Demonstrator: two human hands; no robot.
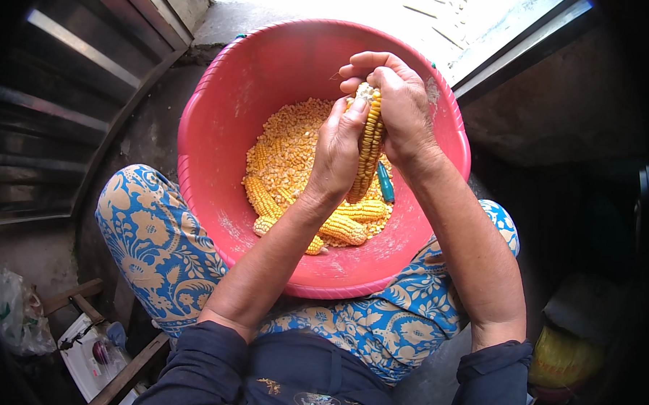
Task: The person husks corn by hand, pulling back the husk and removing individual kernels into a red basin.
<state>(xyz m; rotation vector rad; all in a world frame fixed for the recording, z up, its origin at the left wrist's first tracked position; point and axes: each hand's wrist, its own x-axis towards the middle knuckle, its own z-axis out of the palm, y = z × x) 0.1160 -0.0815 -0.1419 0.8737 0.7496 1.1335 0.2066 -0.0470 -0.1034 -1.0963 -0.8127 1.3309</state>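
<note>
Both my hands grip one dried corn cob (369, 150) above a red plastic tub (225, 117). My left hand (337, 149) holds its left side, the thumb pressed near the pale bare end. Around the upper right side curls my right hand (402, 103), its thumb close to that same end; some of its fingers extend past the cob. Loose yellow kernels (295, 125) cover the tub's bottom. Several whole cobs (345, 229) lie on them, partly hidden by my left forearm. A tool with a green handle (385, 182) rests on the kernels at the right; its other end is hidden.
The tub stands between my knees, in patterned blue cloth (149, 238). A ribbed metal door (62, 109) is at the left, and a metal frame edge (521, 43) at the upper right. Plastic bags (18, 311) and wooden bars (127, 370) lie lower left; a yellow sack (562, 359) lower right.
</note>
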